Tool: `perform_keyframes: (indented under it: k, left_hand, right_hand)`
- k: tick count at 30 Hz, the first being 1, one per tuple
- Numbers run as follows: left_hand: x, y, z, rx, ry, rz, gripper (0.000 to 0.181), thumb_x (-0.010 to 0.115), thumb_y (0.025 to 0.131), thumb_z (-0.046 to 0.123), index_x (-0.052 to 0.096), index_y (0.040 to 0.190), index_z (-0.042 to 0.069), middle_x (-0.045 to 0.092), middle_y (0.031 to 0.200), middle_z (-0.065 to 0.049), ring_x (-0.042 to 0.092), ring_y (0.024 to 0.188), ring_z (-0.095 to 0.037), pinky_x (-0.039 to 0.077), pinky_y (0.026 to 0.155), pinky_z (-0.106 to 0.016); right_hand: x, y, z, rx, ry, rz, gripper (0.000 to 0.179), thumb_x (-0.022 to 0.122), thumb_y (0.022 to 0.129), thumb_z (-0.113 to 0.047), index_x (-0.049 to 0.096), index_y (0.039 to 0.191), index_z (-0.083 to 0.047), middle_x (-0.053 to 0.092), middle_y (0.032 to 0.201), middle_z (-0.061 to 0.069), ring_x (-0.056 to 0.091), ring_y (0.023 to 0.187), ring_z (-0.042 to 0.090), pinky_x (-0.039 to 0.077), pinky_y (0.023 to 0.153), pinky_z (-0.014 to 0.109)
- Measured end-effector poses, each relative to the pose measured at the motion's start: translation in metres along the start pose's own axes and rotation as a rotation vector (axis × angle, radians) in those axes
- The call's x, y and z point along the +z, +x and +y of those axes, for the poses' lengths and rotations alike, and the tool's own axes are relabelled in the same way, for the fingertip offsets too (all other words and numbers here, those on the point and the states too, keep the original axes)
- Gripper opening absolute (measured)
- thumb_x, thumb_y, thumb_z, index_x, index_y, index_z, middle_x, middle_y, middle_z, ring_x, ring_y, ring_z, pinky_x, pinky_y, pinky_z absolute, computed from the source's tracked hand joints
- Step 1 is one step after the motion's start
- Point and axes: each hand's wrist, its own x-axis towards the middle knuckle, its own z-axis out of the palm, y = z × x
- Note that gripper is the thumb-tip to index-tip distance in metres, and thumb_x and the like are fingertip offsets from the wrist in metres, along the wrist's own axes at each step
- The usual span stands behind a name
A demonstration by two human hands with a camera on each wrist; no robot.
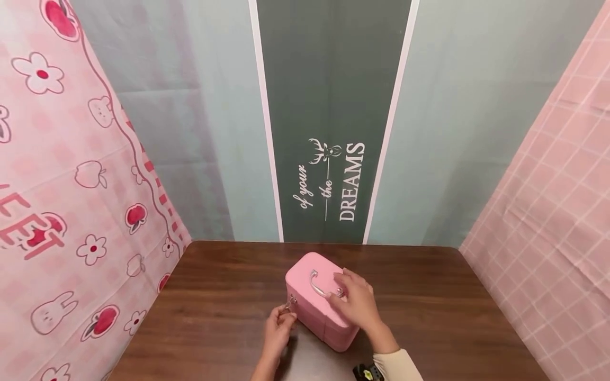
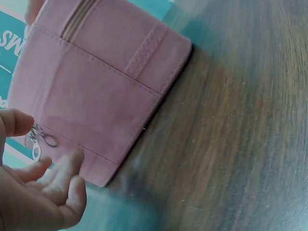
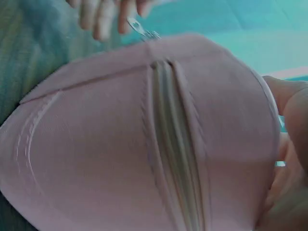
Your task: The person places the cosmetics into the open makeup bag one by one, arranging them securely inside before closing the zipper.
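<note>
A pink box-shaped vanity case (image 1: pixel 307 317) stands upright on the table, with a silver curved handle (image 1: pixel 318 286) on its lid. My right hand (image 1: pixel 355 299) rests on the lid with its fingers spread about one end of the handle. Beside the case's left side is my left hand (image 1: pixel 278 330), close to the metal zipper pulls (image 2: pixel 36 149). In the left wrist view, its thumb and fingers are apart around the pulls, with no plain pinch on them. The zipper (image 3: pixel 175 144) runs along the case wall, its teeth together where they show.
The case stands on a brown wooden table (image 1: pixel 219 296). Pink patterned cloth (image 1: pixel 95 201) hangs at the left, pink checked cloth (image 1: pixel 562 211) at the right. A teal and dark green lettered backdrop (image 1: pixel 329 106) rises behind. A black device (image 1: pixel 368 372) lies beside the right sleeve.
</note>
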Motion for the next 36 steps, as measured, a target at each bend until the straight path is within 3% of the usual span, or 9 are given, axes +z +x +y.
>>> perform_keyframes:
  k: [3,7,10,16,20,24,26,31,36]
  left_hand:
    - [-0.001,-0.006,0.004,0.056,0.106,0.085,0.047,0.064,0.083,0.006,0.045,0.122,-0.011,0.058,0.108,-0.025,0.059,0.086,-0.024,0.049,0.069,-0.033]
    - [0.003,-0.004,0.013,0.109,0.226,0.195,0.052,0.068,0.081,0.014,0.048,0.126,-0.001,0.054,0.120,-0.022,0.058,0.096,-0.032,0.047,0.077,-0.044]
    - [0.008,0.001,0.018,0.141,0.195,0.235,0.052,0.068,0.081,0.014,0.048,0.127,-0.001,0.051,0.125,-0.023,0.053,0.105,-0.038,0.044,0.083,-0.051]
    - [0.026,0.005,0.022,0.185,0.058,0.281,0.060,0.071,0.078,0.010,0.044,0.130,-0.003,0.044,0.131,-0.024,0.042,0.118,-0.040,0.038,0.093,-0.052]
    - [0.039,0.008,0.019,0.216,-0.038,0.271,0.068,0.071,0.077,0.007,0.037,0.134,-0.006,0.039,0.131,-0.025,0.042,0.119,-0.039,0.038,0.094,-0.046]
    - [0.045,0.017,0.012,0.287,-0.086,0.242,0.070,0.069,0.078,0.008,0.033,0.135,-0.009,0.039,0.128,-0.027,0.046,0.114,-0.036,0.041,0.092,-0.043]
    - [0.045,0.019,0.012,0.299,-0.087,0.236,0.071,0.069,0.078,0.009,0.033,0.136,-0.009,0.039,0.128,-0.027,0.045,0.115,-0.036,0.040,0.093,-0.044]
    - [0.046,0.019,0.015,0.243,-0.100,0.224,0.072,0.070,0.078,0.008,0.033,0.138,-0.004,0.037,0.132,-0.024,0.041,0.121,-0.036,0.035,0.097,-0.047]
    - [0.043,0.017,0.025,0.254,-0.109,0.201,0.069,0.069,0.078,0.002,0.032,0.136,-0.010,0.036,0.132,-0.028,0.040,0.120,-0.039,0.033,0.098,-0.050]
  right_hand:
    - [-0.006,-0.006,0.007,0.023,0.126,0.052,0.046,0.074,0.076,-0.017,0.062,0.118,-0.002,0.051,0.128,0.022,0.042,0.118,0.043,0.030,0.093,0.061]
    - [-0.010,-0.009,0.016,0.039,0.198,0.141,0.044,0.071,0.076,-0.012,0.061,0.118,-0.002,0.052,0.126,0.022,0.044,0.116,0.042,0.033,0.092,0.061]
    - [-0.010,-0.014,0.022,0.092,0.241,0.176,0.044,0.068,0.078,-0.011,0.060,0.120,-0.002,0.053,0.125,0.021,0.047,0.115,0.040,0.035,0.092,0.057]
    - [-0.006,-0.026,0.036,0.297,0.417,0.173,0.044,0.064,0.084,-0.010,0.054,0.126,-0.002,0.052,0.127,0.020,0.048,0.116,0.035,0.037,0.093,0.052]
    - [0.001,-0.030,0.042,0.390,0.588,0.147,0.039,0.056,0.090,-0.010,0.052,0.128,-0.002,0.052,0.127,0.019,0.049,0.111,0.022,0.042,0.091,0.033]
    - [0.012,-0.031,0.044,0.416,0.747,0.184,0.035,0.051,0.094,-0.008,0.053,0.127,0.000,0.053,0.125,0.016,0.049,0.103,0.007,0.039,0.083,0.014]
    - [0.015,-0.030,0.045,0.413,0.777,0.208,0.034,0.049,0.095,-0.008,0.053,0.128,0.000,0.052,0.126,0.016,0.049,0.103,0.004,0.039,0.084,0.013]
    - [0.015,-0.029,0.047,0.422,0.748,0.210,0.033,0.049,0.095,-0.010,0.053,0.127,-0.001,0.053,0.126,0.015,0.049,0.104,0.005,0.038,0.085,0.013]
    - [0.007,-0.024,0.052,0.437,0.786,0.062,0.036,0.047,0.093,-0.009,0.050,0.126,0.006,0.054,0.118,0.021,0.053,0.095,0.012,0.044,0.080,0.020]
